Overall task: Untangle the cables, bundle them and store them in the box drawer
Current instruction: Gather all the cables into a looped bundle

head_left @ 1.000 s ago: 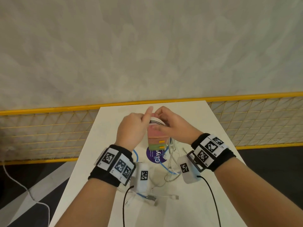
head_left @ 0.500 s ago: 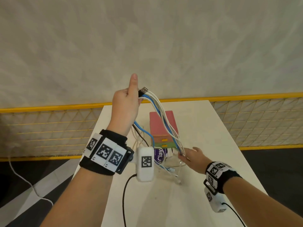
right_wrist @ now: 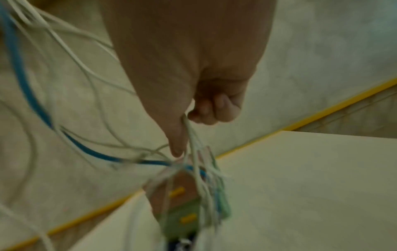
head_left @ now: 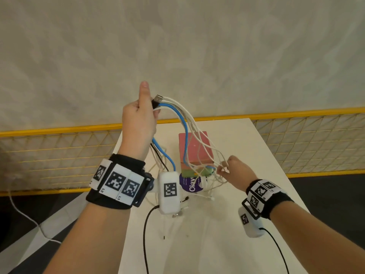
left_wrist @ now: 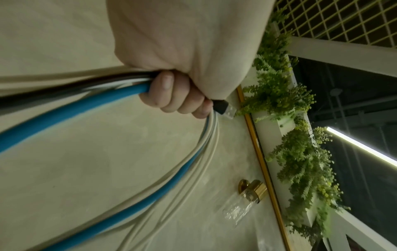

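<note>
My left hand (head_left: 138,115) is raised above the table, fist closed round a bunch of cables (head_left: 185,139): one blue, several white, one black. A black USB plug (head_left: 157,99) sticks out beside the upright thumb; the left wrist view shows the curled fingers (left_wrist: 171,95) round the blue cable (left_wrist: 71,110). The cables arc down over the pink box with drawers (head_left: 194,149). Lower right, my right hand (head_left: 232,171) pinches thin white cables (right_wrist: 193,135) next to the box's green drawer (right_wrist: 182,219). Loose ends trail on the table.
The white table (head_left: 246,224) has a yellow-railed mesh fence (head_left: 306,143) behind and beside it. A purple round label (head_left: 191,183) lies at the box's front. Cable plugs lie near the table's middle (head_left: 209,197). Black sensor leads hang from both wrists.
Both hands were together on top of the box a second ago. The left hand has since lifted the cable bunch high, and the right has dropped to the strands by the box front.
</note>
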`<state>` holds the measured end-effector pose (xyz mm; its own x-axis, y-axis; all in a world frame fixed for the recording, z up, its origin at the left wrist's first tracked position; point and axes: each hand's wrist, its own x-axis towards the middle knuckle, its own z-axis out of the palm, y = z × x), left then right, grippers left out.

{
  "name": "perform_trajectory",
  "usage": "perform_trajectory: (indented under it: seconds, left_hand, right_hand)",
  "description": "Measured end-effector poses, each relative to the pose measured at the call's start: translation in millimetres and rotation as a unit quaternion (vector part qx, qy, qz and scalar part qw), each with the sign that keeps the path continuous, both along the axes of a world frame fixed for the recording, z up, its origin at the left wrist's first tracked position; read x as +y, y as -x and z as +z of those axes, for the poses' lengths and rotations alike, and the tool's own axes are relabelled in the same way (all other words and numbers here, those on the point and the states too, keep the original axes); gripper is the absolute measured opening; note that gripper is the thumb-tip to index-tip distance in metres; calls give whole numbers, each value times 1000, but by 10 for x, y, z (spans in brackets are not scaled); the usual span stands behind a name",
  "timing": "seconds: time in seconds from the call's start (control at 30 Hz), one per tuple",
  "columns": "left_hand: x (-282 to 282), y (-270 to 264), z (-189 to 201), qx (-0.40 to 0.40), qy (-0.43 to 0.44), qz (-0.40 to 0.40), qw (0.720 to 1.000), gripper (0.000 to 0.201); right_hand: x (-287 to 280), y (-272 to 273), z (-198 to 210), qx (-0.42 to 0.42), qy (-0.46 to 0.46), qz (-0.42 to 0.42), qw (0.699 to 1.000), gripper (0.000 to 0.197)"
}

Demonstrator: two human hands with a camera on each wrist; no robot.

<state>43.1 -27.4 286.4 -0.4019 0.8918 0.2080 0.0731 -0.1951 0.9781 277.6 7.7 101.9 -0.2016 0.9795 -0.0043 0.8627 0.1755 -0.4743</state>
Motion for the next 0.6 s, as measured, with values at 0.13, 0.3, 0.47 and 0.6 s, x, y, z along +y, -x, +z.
perform_trajectory:
  seconds: [0.13,0.3,0.47,0.6]
  left_hand:
    - [-12,143,59,-20,-12,25,999,60]
    - [-25,190,34,-31,-5,39,999,55]
    - [19,127,-30,-26,8,21,999,55]
    - [85,12,-108,24,18,-21,999,59]
  right_hand:
    - [-21,-223,-241,2,94,-77,993,20]
    - [-2,-455,-369,18,181,-167,969,21]
    - [73,-555,-250,8,80,-105,991,34]
    - [40,-386,161,14,210,26,977,122]
